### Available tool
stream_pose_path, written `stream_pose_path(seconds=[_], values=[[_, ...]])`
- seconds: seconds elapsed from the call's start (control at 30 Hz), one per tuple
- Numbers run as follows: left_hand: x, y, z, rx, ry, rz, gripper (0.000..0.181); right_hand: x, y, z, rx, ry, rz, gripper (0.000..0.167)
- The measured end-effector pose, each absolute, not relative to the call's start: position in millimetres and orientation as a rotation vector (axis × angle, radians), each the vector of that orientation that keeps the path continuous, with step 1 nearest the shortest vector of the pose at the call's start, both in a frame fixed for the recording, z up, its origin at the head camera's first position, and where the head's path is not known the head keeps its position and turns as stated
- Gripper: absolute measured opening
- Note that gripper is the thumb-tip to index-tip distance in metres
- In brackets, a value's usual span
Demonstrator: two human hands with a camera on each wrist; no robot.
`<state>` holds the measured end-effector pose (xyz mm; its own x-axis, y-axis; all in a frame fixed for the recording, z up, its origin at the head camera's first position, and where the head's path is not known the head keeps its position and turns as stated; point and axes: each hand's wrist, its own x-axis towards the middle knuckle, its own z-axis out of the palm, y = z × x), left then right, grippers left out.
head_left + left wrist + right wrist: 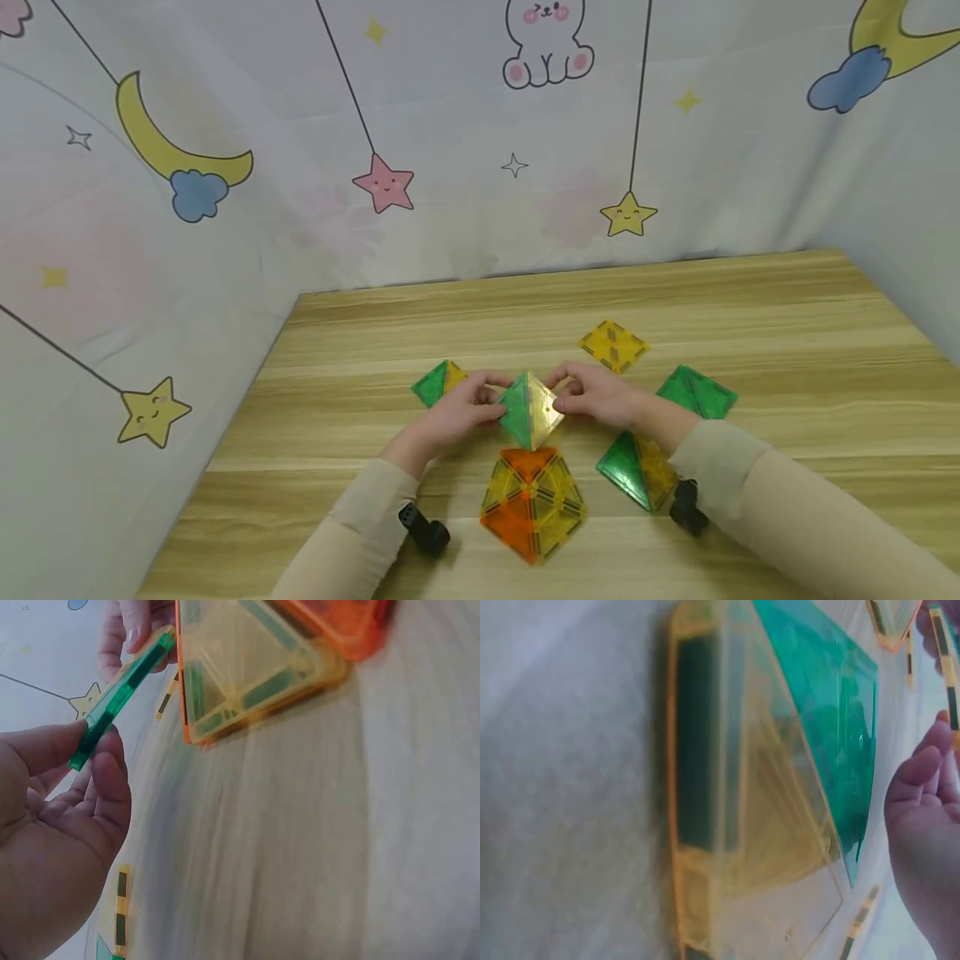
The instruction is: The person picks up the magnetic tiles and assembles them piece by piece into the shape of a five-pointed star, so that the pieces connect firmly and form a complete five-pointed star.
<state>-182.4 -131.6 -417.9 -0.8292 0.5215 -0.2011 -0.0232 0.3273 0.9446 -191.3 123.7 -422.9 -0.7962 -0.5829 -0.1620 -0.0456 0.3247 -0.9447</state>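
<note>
Between both hands a pair of triangular magnetic tiles, green on the left and yellow on the right, is held up in a diamond shape. My left hand pinches the green side with its thumb and fingers; in the left wrist view the green edge sits between thumb and fingertips. My right hand pinches the yellow side, its edge showing at the far right of the right wrist view. Just nearer lies a many-sided group of orange and yellow triangular tiles on the wooden table.
A green-and-yellow tile pair lies beyond the left hand. Behind the right hand is a yellow diamond. Near the right forearm lie a green pair and another green-and-yellow pair. A printed curtain borders the table's back.
</note>
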Motion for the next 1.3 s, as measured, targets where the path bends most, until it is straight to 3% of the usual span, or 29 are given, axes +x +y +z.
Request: stream_pose_path(seconds=[0.43,1.0,1.3], values=[[-171,-141,-423,0.466,1.994,1.533,0.037,-179,121,-420,-0.612,2.058,-1.361,0.027],[-167,-142,-422,0.651,2.274,1.225,0.045,-174,114,-419,-0.662,2.146,-1.258,0.032],[-159,-141,-420,0.691,2.288,1.138,0.07,-170,115,-418,-0.733,2.169,-1.212,0.056]])
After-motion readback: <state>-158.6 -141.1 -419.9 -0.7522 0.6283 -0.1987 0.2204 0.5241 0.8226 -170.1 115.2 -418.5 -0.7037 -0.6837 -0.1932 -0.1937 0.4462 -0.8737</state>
